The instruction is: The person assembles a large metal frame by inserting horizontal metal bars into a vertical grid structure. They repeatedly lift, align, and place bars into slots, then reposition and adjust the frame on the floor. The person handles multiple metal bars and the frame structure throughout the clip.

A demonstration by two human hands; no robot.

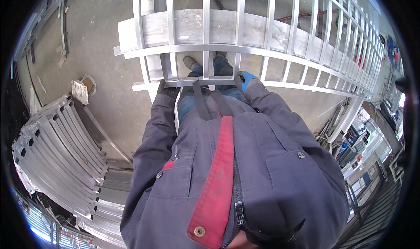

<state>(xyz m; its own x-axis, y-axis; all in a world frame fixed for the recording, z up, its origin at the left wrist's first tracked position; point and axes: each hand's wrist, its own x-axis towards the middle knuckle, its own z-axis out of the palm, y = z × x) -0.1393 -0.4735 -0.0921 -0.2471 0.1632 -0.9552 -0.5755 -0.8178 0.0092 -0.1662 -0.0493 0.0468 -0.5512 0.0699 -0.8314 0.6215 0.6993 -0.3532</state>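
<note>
Presently, the left hand (pixel 165 90) and right hand (pixel 248 80) are gripping the near bar (pixel 216 81) of the metal railing (pixel 223 49), which is stretching from ten through three o'clock. Off-centre holding may be risking a twist, uneven weight being the cause.

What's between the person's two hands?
The head view shows a silver metal rail between the dark-gloved left hand and blue-gloved right hand, with a silver bar joining it and a dark strap overlapping.

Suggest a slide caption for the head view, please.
Left hand and gloved right hand hold the near rail of a barred metal frame, metal profiles stacked at left.
</note>
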